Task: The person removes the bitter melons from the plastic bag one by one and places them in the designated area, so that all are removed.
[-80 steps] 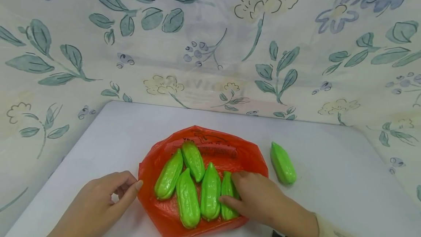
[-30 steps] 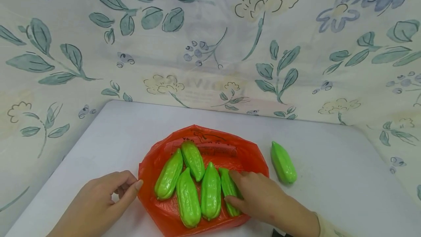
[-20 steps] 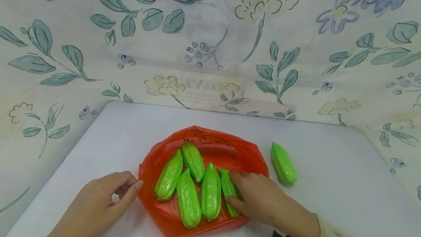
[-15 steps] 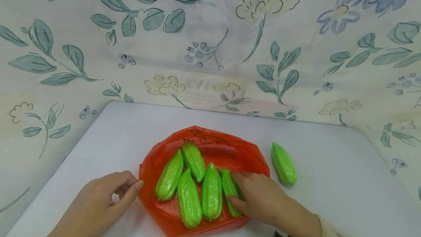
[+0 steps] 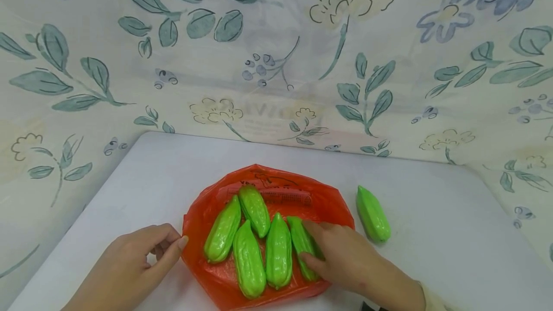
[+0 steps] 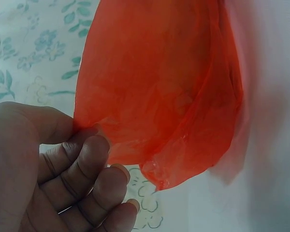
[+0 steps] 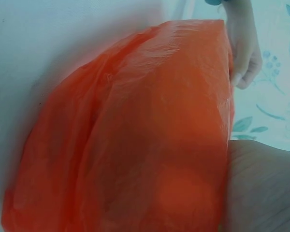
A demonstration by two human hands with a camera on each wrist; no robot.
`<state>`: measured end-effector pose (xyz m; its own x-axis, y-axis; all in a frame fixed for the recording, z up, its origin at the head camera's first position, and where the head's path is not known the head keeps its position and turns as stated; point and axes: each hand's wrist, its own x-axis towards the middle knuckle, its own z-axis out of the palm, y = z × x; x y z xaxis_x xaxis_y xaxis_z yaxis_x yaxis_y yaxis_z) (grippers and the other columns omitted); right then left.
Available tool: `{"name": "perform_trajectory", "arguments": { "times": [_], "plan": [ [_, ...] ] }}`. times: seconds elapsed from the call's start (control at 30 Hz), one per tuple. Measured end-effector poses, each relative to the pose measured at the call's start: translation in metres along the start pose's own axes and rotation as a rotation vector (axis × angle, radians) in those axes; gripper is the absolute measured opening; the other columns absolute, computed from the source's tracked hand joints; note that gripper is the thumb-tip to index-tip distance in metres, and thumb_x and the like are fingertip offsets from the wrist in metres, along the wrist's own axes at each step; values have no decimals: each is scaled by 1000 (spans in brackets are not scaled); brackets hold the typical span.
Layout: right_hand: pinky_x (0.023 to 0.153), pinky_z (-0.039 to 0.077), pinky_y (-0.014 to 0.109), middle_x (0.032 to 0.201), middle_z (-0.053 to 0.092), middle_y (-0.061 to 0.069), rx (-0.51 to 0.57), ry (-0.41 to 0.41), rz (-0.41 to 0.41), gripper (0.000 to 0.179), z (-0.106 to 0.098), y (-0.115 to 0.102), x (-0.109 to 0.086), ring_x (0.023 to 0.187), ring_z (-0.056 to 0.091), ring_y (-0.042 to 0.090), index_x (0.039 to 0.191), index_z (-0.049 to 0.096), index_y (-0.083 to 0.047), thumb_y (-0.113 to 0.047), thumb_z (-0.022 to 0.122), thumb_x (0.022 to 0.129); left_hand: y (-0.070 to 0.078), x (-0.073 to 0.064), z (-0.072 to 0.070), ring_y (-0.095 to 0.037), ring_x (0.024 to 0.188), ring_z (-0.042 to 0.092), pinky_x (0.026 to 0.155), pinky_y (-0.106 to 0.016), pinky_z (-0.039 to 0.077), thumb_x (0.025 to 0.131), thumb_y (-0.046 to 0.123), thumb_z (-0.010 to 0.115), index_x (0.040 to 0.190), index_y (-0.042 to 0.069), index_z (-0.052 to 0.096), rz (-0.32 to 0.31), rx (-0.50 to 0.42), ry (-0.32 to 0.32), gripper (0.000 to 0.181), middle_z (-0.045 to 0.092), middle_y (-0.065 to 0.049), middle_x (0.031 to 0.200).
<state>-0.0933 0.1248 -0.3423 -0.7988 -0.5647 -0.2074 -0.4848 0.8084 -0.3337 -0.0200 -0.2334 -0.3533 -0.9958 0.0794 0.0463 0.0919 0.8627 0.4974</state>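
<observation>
access: red bag point(image 5: 326, 200), far side | blocked left: left hand point(image 5: 133, 259) | blocked right: right hand point(image 5: 341, 259), loose green gourd point(image 5: 373, 215) outside

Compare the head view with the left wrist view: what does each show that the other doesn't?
Only the head view shows the right hand gripping one green vegetable, four others in the red bag, and a loose one to the bag's right.
Only the left wrist view shows the left hand from the palm side.
Both show that hand pinching the bag's edge, and floral backdrop.

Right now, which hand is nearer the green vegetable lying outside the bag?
Right hand: it reaches into the bag, close beside that vegetable. The left hand pinches the bag's opposite rim.
</observation>
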Motion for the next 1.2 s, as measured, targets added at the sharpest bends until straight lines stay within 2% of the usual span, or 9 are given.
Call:
{"name": "perform_trajectory", "arguments": {
  "times": [0.13, 0.37, 0.67, 0.97, 1.2],
  "plan": [
    [84, 61, 41, 110, 75, 2, -2, 20, -9, 66, -1, 1, -3, 90, 68, 12, 146, 57, -5, -42, 75, 95, 1, 0, 0, 1, 73, 53, 67, -25, 52, 99, 30, 73, 91, 30, 67, -5, 4, -5, 11, 57, 23, 75],
    [89, 60, 43, 122, 74, 5, -3, 64, -29, 65, -3, 3, -6, 107, 71, 20, 147, 56, -6, -42, 74, 96, 0, -1, 0, 1, 73, 53, 67, -25, 53, 100, 30, 73, 91, 30, 67, -6, 3, -8, 10, 57, 23, 75],
    [88, 60, 42, 125, 73, 3, 13, 53, -4, 67, -5, 2, -8, 107, 71, 18, 149, 56, -9, -44, 75, 95, -1, -1, 0, 1, 73, 53, 66, -25, 51, 99, 28, 73, 91, 30, 67, 15, -3, 18, 10, 56, 24, 74],
    [83, 61, 38, 118, 73, 2, -6, 108, -39, 65, -7, 2, -15, 99, 71, 15, 148, 56, -9, -43, 75, 95, -1, -1, 1, 1, 72, 53, 66, -24, 52, 99, 27, 74, 91, 29, 68, 20, -3, 28, 10, 56, 24, 74],
    [87, 60, 40, 124, 72, 2, -1, 112, -27, 67, -10, 1, -18, 106, 71, 17, 149, 55, -12, -44, 76, 94, -2, -1, 2, 2, 72, 53, 65, -24, 52, 99, 26, 74, 90, 30, 67, 30, -3, 40, 11, 56, 25, 73]
  ]
}}
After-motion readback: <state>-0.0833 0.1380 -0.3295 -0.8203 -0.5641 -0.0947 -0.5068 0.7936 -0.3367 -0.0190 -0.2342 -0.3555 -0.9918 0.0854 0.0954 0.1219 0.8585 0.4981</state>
